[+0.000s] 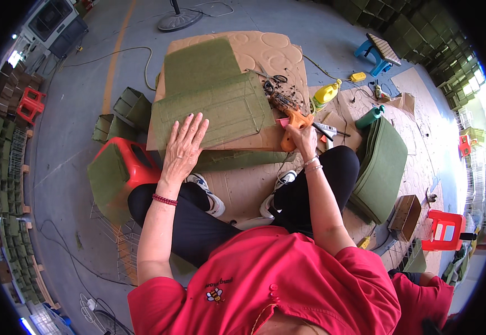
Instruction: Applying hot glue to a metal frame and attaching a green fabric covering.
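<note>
My left hand (183, 146) lies flat, fingers stretched out, on the near edge of a green felt-like piece (220, 114) with folded flaps. Under and beyond it, a second green sheet (201, 64) covers the far left of the cardboard-topped work surface (257, 47). At the surface's right edge, my right hand (303, 138) is closed around an orange glue gun (296, 119). Dark crusty residue (283, 101) lies around its front end. Scissors (273, 77) with dark handles rest beyond, beside black crumbs.
A stack of green sheets (381, 167) stands right of my knee, near a green bottle (370, 116) and a yellow bottle (326, 94). On the left are a red stool (137, 162) and green open boxes (133, 106). Cables cross the floor. Another person's red sleeve (424, 298) shows at lower right.
</note>
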`<state>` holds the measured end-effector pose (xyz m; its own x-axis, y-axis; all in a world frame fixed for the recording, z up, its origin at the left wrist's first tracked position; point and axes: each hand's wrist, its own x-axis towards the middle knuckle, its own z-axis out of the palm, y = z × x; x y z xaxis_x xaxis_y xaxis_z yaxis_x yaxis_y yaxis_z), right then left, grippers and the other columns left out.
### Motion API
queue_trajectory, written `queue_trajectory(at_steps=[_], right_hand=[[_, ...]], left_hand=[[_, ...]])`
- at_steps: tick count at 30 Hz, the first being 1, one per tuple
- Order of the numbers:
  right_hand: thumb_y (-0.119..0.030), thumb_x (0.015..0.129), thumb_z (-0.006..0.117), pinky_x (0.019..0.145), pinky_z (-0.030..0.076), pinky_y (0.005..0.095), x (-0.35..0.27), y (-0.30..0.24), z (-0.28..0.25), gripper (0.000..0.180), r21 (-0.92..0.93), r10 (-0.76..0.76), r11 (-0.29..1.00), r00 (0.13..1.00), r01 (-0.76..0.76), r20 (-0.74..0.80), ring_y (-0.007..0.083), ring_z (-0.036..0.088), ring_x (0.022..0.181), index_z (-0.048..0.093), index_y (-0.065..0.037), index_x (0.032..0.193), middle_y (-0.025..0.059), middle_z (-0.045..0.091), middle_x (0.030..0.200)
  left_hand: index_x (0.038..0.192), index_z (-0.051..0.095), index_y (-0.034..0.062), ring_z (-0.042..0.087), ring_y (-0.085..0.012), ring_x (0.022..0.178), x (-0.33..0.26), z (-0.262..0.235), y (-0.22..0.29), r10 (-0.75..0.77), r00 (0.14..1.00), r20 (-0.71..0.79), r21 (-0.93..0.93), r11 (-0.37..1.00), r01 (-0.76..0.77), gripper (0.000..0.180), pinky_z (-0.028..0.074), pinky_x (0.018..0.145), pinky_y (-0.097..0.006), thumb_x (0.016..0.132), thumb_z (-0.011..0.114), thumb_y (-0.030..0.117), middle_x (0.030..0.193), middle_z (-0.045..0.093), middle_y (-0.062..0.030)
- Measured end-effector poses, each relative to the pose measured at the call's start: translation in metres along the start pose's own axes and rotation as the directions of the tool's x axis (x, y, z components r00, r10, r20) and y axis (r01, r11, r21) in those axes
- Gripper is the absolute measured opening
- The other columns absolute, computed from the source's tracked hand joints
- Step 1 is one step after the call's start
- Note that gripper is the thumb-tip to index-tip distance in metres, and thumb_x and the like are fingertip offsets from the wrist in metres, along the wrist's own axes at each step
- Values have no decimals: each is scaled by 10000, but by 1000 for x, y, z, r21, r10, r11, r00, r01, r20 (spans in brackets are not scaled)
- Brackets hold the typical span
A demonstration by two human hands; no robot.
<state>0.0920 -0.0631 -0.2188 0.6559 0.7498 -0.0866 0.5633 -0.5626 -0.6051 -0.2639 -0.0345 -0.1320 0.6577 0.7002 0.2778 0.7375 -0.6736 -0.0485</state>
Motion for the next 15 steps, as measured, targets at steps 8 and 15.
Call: queue_trajectory(at_steps=[8, 15], right_hand=[[-204, 725, 727, 553, 437, 266, -6, 17, 11, 326, 811, 10, 559, 979, -173, 202, 109, 579, 638, 651, 26, 943, 27, 631, 799], [-211, 833, 678, 589, 501, 290, -7, 24, 3, 254, 905, -359, -199, 887, -377, 291, 169, 597, 638, 574, -32, 980, 53, 609, 788]], left_hand=[[1464, 374, 158, 344, -247, 1388, -2, 15, -6, -77, 993, -90, 29, 996, 80, 596, 301, 1143, -481, 887, 446, 32, 1525, 339, -51], [1447, 398, 151, 350, -246, 1384, 7, 16, -5, -58, 995, -76, 37, 997, 61, 572, 313, 1124, -518, 890, 450, 34, 1519, 348, -57]])
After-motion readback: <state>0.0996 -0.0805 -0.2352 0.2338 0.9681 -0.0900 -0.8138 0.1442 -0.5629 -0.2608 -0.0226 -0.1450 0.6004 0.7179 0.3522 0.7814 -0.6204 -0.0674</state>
